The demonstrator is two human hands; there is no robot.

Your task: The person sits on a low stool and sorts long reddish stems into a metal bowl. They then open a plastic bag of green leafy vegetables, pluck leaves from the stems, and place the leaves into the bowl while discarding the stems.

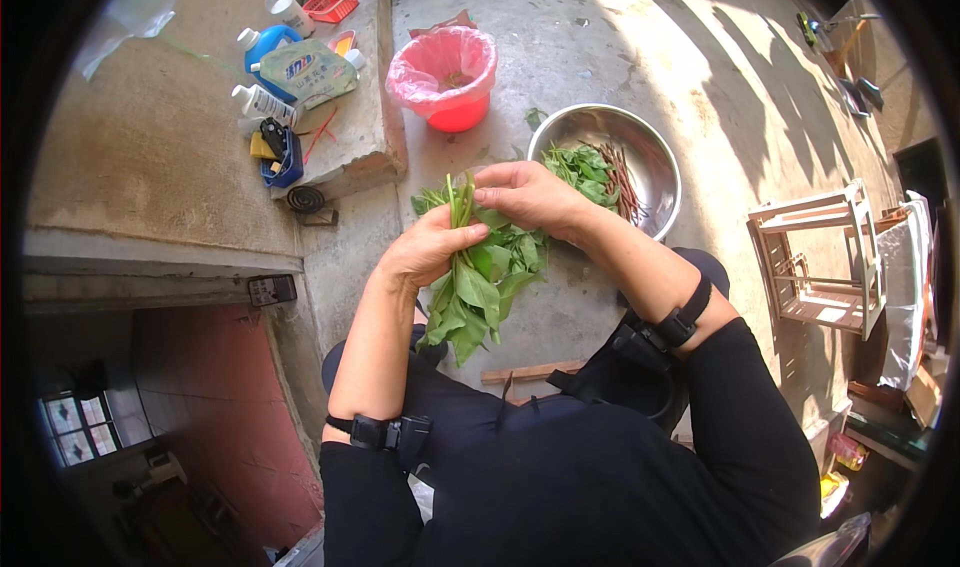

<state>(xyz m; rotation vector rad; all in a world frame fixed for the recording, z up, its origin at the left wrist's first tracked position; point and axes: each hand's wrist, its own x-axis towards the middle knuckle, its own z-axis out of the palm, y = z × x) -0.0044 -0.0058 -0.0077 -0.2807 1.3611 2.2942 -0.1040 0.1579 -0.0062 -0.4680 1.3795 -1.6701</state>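
Observation:
My left hand (431, 246) is closed round the stems of a bunch of leafy greens (472, 289), whose leaves hang down towards my lap. At the upper stem ends, my right hand (525, 196) pinches with thumb and forefinger; its fingers partly cover what they hold. More greens lie on the floor beneath and behind the hands. Just beyond my right forearm, a round steel basin (656, 169) holds green leaves (581, 169) beside a bundle of reddish-brown stems (619, 181). Ahead stands a red bucket (459, 113) lined with a pink plastic bag, with some plant scraps inside.
A concrete ledge (375, 109) at the left carries detergent bottles, a refill pouch (309, 72), a red basket (331, 3) and a blue basket (289, 166). To the right stands a wooden rack (825, 267). A wooden strip (532, 372) lies near my legs.

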